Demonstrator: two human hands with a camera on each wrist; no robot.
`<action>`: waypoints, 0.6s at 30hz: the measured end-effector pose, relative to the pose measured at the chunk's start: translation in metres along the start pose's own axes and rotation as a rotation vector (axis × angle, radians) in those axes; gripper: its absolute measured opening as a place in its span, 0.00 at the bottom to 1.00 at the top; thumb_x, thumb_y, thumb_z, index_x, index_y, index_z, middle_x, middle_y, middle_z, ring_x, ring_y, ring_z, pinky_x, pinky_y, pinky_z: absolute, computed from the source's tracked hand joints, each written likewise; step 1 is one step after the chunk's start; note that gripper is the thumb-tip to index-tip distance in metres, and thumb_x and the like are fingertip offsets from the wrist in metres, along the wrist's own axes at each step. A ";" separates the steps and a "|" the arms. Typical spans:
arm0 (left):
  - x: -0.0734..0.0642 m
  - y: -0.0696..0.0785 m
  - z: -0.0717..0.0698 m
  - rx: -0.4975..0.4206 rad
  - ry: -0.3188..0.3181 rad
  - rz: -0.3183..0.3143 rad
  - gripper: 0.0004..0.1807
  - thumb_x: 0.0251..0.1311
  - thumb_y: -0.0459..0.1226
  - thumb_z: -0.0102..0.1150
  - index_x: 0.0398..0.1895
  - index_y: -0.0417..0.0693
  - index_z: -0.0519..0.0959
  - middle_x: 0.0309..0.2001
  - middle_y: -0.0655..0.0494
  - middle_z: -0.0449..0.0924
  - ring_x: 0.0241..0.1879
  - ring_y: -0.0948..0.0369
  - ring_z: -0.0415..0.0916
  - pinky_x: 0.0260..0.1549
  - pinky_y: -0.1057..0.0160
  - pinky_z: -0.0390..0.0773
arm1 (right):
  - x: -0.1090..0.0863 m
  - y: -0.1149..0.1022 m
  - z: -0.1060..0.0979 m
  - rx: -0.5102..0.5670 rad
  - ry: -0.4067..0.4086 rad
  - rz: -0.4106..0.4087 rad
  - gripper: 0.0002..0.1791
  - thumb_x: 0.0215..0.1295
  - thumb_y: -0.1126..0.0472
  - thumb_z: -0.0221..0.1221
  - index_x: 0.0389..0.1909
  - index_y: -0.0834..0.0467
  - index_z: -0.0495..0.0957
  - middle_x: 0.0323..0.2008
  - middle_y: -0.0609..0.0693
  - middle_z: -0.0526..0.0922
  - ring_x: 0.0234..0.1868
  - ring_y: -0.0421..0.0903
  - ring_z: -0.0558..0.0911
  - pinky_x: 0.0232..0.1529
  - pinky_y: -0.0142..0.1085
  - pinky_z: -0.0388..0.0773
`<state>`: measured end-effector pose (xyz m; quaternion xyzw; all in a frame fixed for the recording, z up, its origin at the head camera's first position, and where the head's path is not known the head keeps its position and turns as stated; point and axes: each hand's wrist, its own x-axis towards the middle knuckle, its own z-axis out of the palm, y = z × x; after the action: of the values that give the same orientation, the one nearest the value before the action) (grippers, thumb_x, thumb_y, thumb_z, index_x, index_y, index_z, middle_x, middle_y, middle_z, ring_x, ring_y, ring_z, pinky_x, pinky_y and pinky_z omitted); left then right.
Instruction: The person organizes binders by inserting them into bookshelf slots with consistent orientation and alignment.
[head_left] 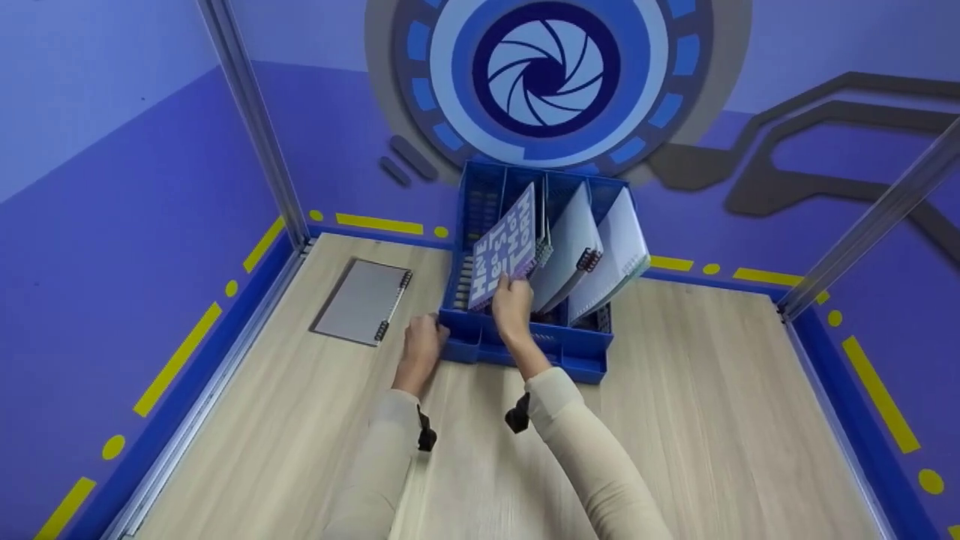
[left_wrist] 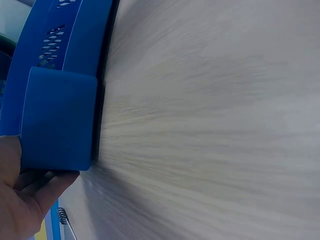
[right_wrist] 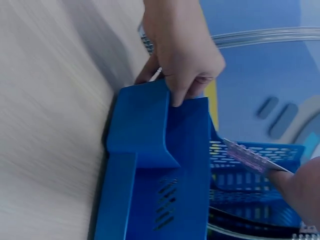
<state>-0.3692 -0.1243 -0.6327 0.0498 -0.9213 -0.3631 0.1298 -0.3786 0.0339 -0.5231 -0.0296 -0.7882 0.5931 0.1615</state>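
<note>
A blue desktop file organizer (head_left: 585, 366) with upright slots and small front bins stands on the table. My left hand (head_left: 421, 346) grips its front left corner; in the right wrist view the left thumb (right_wrist: 178, 95) hooks over the bin's edge, with fingers outside. My right hand (head_left: 513, 307) pinches the lower edge of a purple spiral notebook (head_left: 504, 244) with large white lettering. That notebook leans, tilted, at the left part of the organizer; its lower end is partly behind the hand. White spiral notebooks (head_left: 566, 251) (head_left: 611, 251) stand in the slots to the right.
A grey-covered spiral notebook (head_left: 364, 301) lies flat on the wooden table (head_left: 712, 390), left of the organizer. Behind the organizer rises a blue-purple printed wall (head_left: 322, 142). Metal posts (head_left: 251, 112) stand at the back corners.
</note>
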 end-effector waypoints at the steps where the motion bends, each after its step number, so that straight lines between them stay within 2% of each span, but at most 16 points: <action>1: 0.000 0.000 0.000 -0.004 0.006 0.003 0.08 0.55 0.29 0.60 0.20 0.42 0.76 0.26 0.45 0.81 0.25 0.50 0.74 0.30 0.46 0.78 | 0.001 0.002 0.003 -0.014 0.008 -0.021 0.15 0.77 0.66 0.50 0.47 0.74 0.80 0.37 0.65 0.85 0.38 0.54 0.83 0.41 0.47 0.78; 3: 0.001 0.000 0.001 -0.014 0.009 0.009 0.10 0.55 0.28 0.59 0.18 0.44 0.74 0.23 0.49 0.78 0.23 0.53 0.70 0.28 0.49 0.77 | 0.004 0.007 0.009 -0.032 0.020 -0.057 0.14 0.76 0.68 0.50 0.48 0.75 0.79 0.38 0.66 0.85 0.41 0.57 0.84 0.45 0.49 0.79; 6: 0.000 0.000 0.001 -0.017 0.010 0.015 0.14 0.55 0.29 0.59 0.15 0.47 0.70 0.21 0.54 0.72 0.23 0.55 0.66 0.26 0.53 0.73 | 0.006 0.014 0.018 -0.047 0.032 -0.094 0.14 0.75 0.69 0.50 0.51 0.75 0.79 0.45 0.69 0.85 0.49 0.61 0.84 0.52 0.52 0.78; 10: -0.002 0.001 0.000 -0.017 -0.006 0.006 0.17 0.56 0.30 0.59 0.15 0.51 0.65 0.21 0.58 0.66 0.23 0.58 0.62 0.24 0.58 0.67 | 0.006 0.024 0.026 -0.065 0.024 -0.076 0.14 0.75 0.69 0.49 0.49 0.75 0.79 0.44 0.69 0.85 0.48 0.61 0.84 0.50 0.52 0.78; 15: -0.003 0.001 0.000 -0.037 -0.016 -0.005 0.18 0.57 0.30 0.59 0.14 0.52 0.64 0.21 0.60 0.65 0.23 0.59 0.62 0.23 0.60 0.64 | 0.003 0.031 0.031 -0.073 0.009 -0.027 0.14 0.75 0.69 0.50 0.51 0.73 0.79 0.47 0.68 0.85 0.50 0.60 0.84 0.52 0.51 0.79; 18: -0.002 -0.001 -0.001 -0.044 -0.006 0.003 0.19 0.57 0.30 0.59 0.14 0.51 0.64 0.20 0.59 0.64 0.22 0.59 0.62 0.23 0.59 0.65 | 0.003 0.031 0.032 -0.094 -0.027 -0.009 0.13 0.76 0.67 0.51 0.44 0.73 0.79 0.40 0.68 0.84 0.42 0.59 0.84 0.46 0.51 0.79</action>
<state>-0.3670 -0.1250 -0.6330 0.0443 -0.9136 -0.3832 0.1285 -0.3952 0.0141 -0.5598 -0.0258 -0.8174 0.5550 0.1521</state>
